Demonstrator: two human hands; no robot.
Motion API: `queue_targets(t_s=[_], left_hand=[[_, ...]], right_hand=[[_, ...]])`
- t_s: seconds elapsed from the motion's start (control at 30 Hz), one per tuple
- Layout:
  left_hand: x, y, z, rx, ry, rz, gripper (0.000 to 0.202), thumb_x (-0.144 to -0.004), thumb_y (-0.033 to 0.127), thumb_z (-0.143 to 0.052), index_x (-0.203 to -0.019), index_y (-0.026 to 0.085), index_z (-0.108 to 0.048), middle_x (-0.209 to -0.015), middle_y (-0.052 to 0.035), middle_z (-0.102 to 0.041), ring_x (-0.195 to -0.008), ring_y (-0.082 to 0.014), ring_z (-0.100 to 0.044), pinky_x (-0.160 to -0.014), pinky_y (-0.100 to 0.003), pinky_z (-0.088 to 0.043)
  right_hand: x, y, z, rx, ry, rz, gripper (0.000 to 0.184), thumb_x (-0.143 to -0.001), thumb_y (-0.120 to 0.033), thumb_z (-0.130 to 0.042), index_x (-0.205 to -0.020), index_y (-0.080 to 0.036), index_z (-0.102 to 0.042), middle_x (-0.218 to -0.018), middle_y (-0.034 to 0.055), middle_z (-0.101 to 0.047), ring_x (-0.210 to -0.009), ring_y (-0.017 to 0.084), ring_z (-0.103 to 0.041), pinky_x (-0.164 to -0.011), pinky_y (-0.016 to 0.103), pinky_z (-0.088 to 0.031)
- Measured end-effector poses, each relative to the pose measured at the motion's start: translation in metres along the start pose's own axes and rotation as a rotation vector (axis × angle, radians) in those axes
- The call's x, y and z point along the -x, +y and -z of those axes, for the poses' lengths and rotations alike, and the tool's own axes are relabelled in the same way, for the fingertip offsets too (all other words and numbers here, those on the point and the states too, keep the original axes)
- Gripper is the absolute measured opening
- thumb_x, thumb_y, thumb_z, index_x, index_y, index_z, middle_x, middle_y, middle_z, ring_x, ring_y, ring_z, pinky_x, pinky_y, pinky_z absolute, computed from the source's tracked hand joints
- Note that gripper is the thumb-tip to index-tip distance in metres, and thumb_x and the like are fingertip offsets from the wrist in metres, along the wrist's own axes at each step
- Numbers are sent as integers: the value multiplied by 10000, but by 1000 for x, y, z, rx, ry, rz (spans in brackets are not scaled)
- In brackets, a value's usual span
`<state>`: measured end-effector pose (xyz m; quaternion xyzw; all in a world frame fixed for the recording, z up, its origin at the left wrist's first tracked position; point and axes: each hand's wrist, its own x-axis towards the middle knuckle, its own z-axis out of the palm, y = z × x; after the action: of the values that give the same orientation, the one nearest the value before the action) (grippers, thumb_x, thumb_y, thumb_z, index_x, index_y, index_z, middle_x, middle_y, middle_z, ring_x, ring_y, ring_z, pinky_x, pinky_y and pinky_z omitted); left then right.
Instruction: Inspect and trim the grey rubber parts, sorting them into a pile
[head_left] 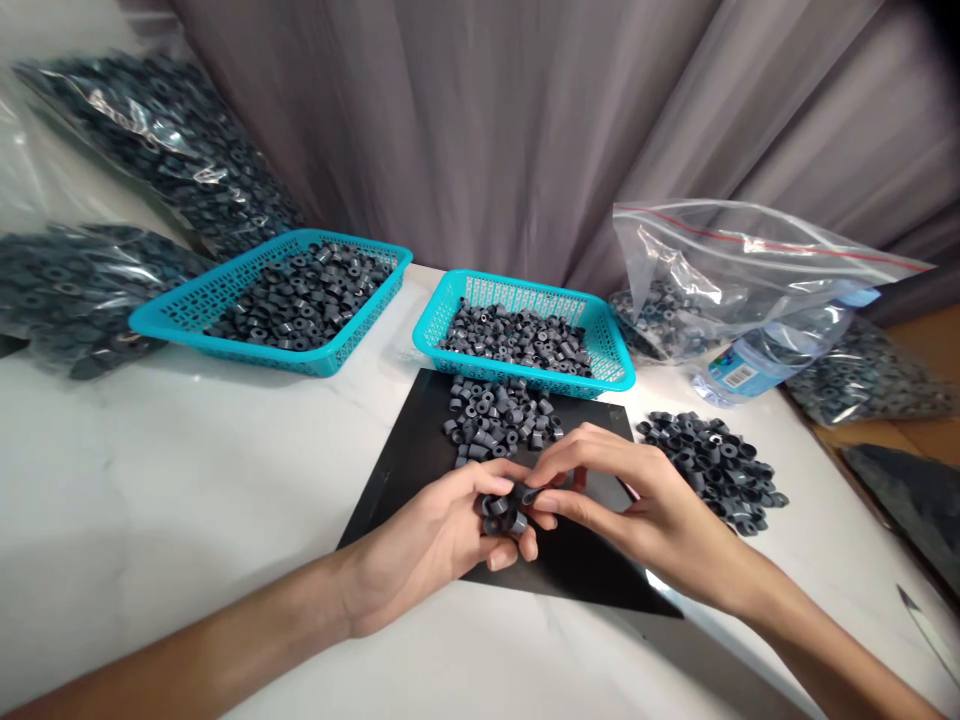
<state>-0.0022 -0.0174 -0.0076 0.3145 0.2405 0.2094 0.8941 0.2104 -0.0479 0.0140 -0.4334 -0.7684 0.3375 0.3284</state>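
Note:
Cupped palm up, my left hand point(442, 520) holds several small dark grey ring-shaped pieces point(504, 515) in its curled fingers. The thumb and fingertips of my right hand point(622, 490) pinch one grey ring point(529, 494) right beside them, the two hands nearly touching. Both hands are above a black mat point(577, 560) on the white table. Just beyond them, a loose pile of grey rings point(495, 415) lies on the mat's far part. My right fingertips partly hide the pinched ring.
Two turquoise baskets point(525, 376) point(292, 358) of grey pieces stand behind the mat. A heap of dark rings point(716, 465) lies right. Filled plastic bags point(165, 140) lean at left; a zip bag point(675, 290) and water bottle point(780, 350) stand back right. A grey curtain point(450, 120) hangs behind.

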Motion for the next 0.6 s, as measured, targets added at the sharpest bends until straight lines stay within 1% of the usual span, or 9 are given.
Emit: queue_targets(t_s=[0.17, 0.33, 0.43, 0.5, 0.6], left_hand=[[-2, -1, 1, -10, 1, 0, 216, -979, 261, -424, -969, 138, -601, -931, -55, -612, -759, -131, -514, -687, -291, -317], [-3, -2, -1, -43, 26, -22, 208, -988, 234, -446, -960, 122, -619, -921, -52, -613, -739, -116, -508, -665, -279, -320], [-2, -2, -1, -42, 52, -24, 178, -973, 231, -498, -970, 118, -636, -929, -62, -629, -744, -117, -519, -664, -272, -328], [-1, -2, -1, -48, 96, -17, 159, -954, 228, -547, -1000, 115, -648, -937, -73, -643, -773, -126, -539, -680, -268, -342], [0, -2, -2, -62, 153, -4, 183, -933, 231, -599, -1064, 115, -654, -954, -80, -654, -821, -136, -561, -723, -267, -362]], right_hand=[[-1, 0, 1, 31, -54, 23, 108, -957, -298, -633, -1017, -271, -718, -1039, 30, -710, -1002, 198, -625, -891, 345, -503], [-2, 1, 1, 25, -60, -2, 117, -960, -296, -629, -1030, -277, -721, -1038, 24, -698, -1002, 189, -614, -876, 325, -506], [-2, 2, 3, 13, -65, -1, 120, -960, -277, -631, -1042, -278, -719, -1041, 16, -689, -1002, 178, -611, -878, 309, -502], [-3, 6, 4, 21, -31, -1, 138, -981, -266, -596, -1056, -272, -712, -1068, 19, -681, -1022, 174, -610, -896, 307, -498], [-5, 21, 5, 145, 115, -13, 167, -1011, -251, -535, -1072, -255, -691, -1080, 37, -672, -1031, 186, -604, -890, 326, -494]])
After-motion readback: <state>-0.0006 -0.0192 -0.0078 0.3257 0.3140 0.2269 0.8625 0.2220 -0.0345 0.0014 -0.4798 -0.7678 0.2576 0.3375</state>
